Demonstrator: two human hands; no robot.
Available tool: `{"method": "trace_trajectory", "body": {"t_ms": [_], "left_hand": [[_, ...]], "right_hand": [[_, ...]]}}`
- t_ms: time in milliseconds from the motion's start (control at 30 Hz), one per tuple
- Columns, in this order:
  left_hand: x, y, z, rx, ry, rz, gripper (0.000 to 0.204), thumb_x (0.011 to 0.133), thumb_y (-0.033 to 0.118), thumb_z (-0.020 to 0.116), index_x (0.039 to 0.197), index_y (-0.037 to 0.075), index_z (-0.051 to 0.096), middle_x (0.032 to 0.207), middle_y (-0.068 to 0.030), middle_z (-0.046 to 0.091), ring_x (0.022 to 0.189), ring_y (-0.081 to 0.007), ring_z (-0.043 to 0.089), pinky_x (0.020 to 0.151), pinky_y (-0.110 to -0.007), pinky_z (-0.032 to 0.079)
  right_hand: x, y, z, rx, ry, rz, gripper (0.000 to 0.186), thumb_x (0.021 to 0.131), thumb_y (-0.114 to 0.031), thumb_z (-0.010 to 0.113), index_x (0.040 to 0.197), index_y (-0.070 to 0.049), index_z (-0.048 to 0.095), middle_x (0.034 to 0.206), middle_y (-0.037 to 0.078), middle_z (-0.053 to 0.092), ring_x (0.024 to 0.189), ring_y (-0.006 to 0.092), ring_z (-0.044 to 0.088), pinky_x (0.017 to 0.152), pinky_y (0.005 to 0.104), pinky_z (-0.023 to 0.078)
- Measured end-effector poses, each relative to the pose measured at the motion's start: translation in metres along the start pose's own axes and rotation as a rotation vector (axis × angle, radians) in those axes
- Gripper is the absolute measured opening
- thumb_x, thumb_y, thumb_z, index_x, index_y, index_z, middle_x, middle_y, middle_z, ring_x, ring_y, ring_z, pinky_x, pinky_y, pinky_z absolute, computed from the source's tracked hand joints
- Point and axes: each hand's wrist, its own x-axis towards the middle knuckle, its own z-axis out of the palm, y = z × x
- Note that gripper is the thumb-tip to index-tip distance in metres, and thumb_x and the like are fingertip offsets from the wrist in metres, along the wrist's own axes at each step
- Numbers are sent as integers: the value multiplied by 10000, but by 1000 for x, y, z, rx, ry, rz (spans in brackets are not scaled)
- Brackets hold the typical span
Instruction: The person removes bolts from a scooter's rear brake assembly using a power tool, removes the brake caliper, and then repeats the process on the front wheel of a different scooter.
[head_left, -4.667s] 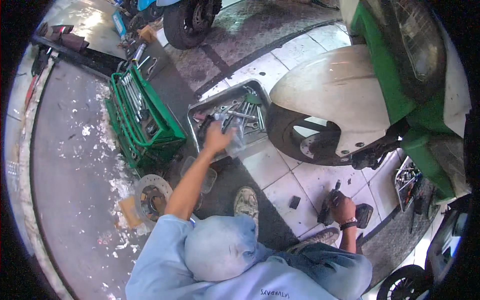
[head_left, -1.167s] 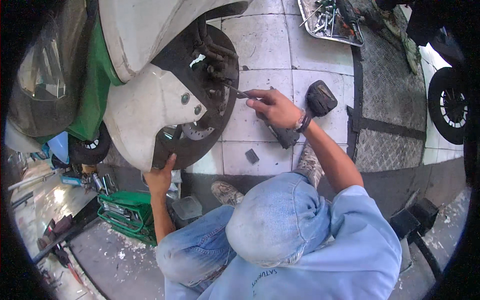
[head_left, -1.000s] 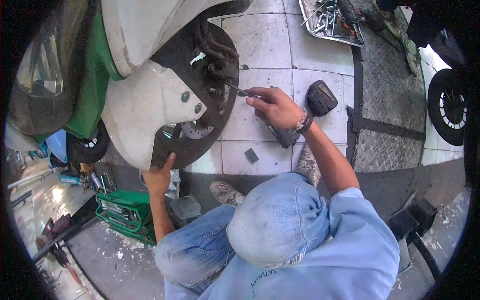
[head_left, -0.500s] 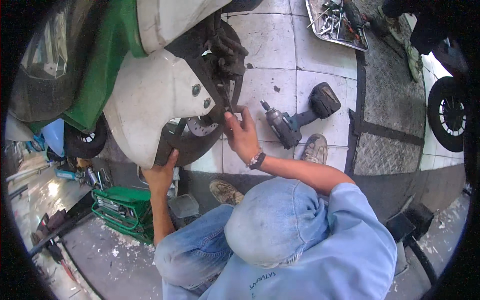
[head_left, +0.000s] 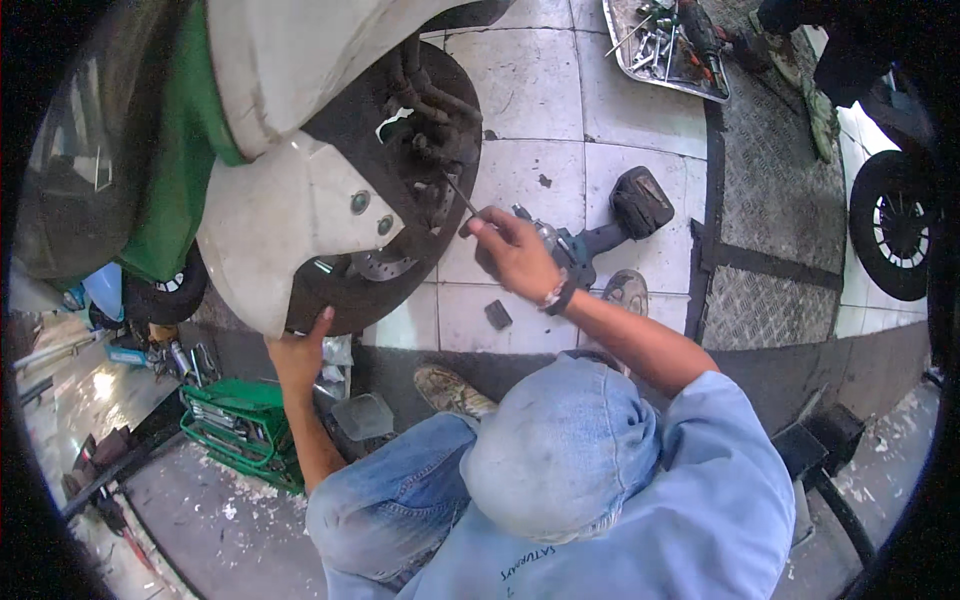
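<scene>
A scooter's white front fender [head_left: 265, 235] covers part of its dark front wheel [head_left: 455, 90] on the left. My left hand [head_left: 298, 355] is closed around the fender's lower end, thumb against the dark tyre side and fingers hidden beneath. My right hand [head_left: 520, 258] grips a thin metal-shafted tool [head_left: 460, 192], like a screwdriver; its handle is hidden in my fist. The shaft slants up to the left, its tip at the dirty brake caliper [head_left: 437, 150]. Near the fender's two bolts, a brake disc [head_left: 383, 266] shows. A cordless impact wrench [head_left: 590, 245] lies behind my right wrist.
On the tiles near my right forearm lies a small dark block [head_left: 498, 315]. A metal tray [head_left: 720, 92] of tools stands at the far right. At lower left are a green toolbox [head_left: 240, 425] and a clear plastic tub [head_left: 363, 415]. Another wheel [head_left: 893, 228] stands far right.
The fender and wheel have swung left, my left hand with them. My right hand has moved right and down, exposing the tool's shaft. The dark block on the floor now shows.
</scene>
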Motion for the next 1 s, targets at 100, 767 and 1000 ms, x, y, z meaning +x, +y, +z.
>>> {"method": "trace_trajectory", "body": {"t_ms": [100, 767, 1000], "left_hand": [[2, -21, 3, -150, 46, -35, 566, 747, 174, 897, 1202, -44, 640, 1113, -185, 711, 1010, -301, 687, 911, -410, 520], [-10, -22, 16, 116, 32, 110, 607, 704, 257, 911, 1194, -1, 662, 1159, -193, 693, 1094, -385, 651, 967, -477, 487], [-12, -28, 13, 128, 22, 122, 638, 702, 271, 915, 1225, 14, 655, 1159, -187, 697, 1084, -391, 655, 979, -461, 489]], "right_hand": [[14, -15, -38, -122, -150, 0, 335, 1028, -346, 606, 1013, -21, 686, 618, -9, 546, 556, 74, 482, 515, 291, 389], [27, 39, 27, 337, 182, 0, 300, 970, -316, 693, 991, -19, 662, 652, -35, 571, 545, 48, 454, 481, 244, 330], [38, 50, 81, 601, 264, 62, 437, 1025, -503, 499, 922, -99, 629, 730, -4, 600, 581, 71, 505, 504, 228, 359]]}}
